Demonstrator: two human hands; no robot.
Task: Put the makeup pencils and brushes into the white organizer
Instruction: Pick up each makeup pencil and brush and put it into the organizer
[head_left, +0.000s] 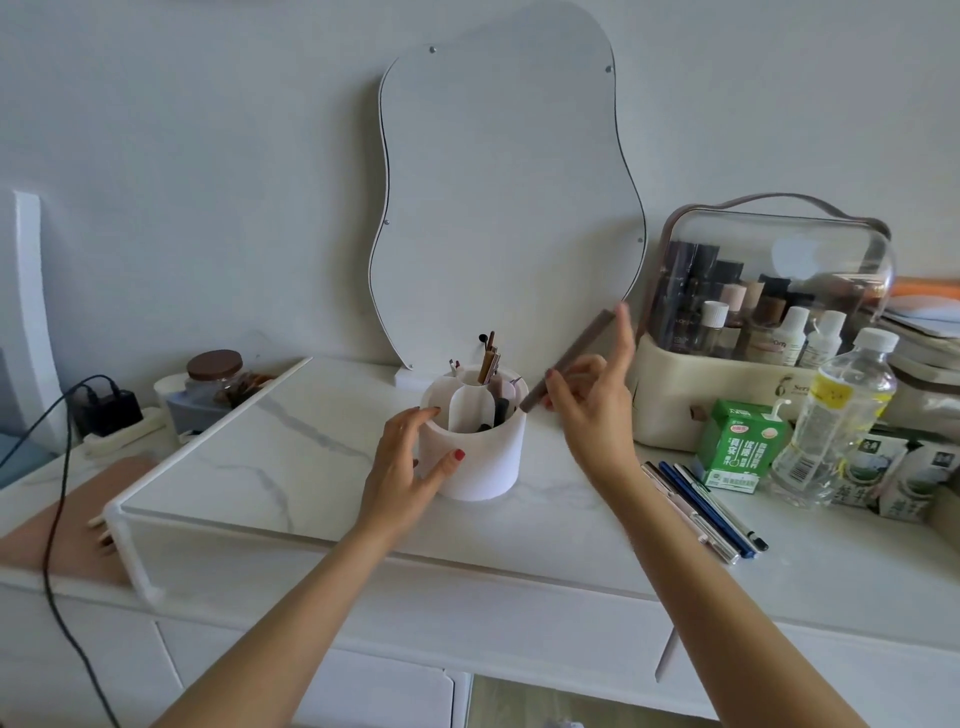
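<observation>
The white organizer (480, 457), a round pot split into compartments, stands on a raised marble shelf (291, 447). Several brushes and pencils stick up from its back compartments. My left hand (410, 462) wraps the pot's left side, thumb on the front wall and fingers on the rim. My right hand (592, 405) is just right of the pot and holds a brown makeup pencil (569, 358) tilted, its lower end at the pot's right rim. Several pens and pencils (701, 512) lie on the shelf at the right.
A wavy mirror (509, 197) leans on the wall behind the pot. At the right stand a clear-lidded cosmetics case (769, 322), a green carton (740, 447) and a plastic bottle (836, 415). A jar (215, 374) and a charger with a black cable (109, 408) sit at the left.
</observation>
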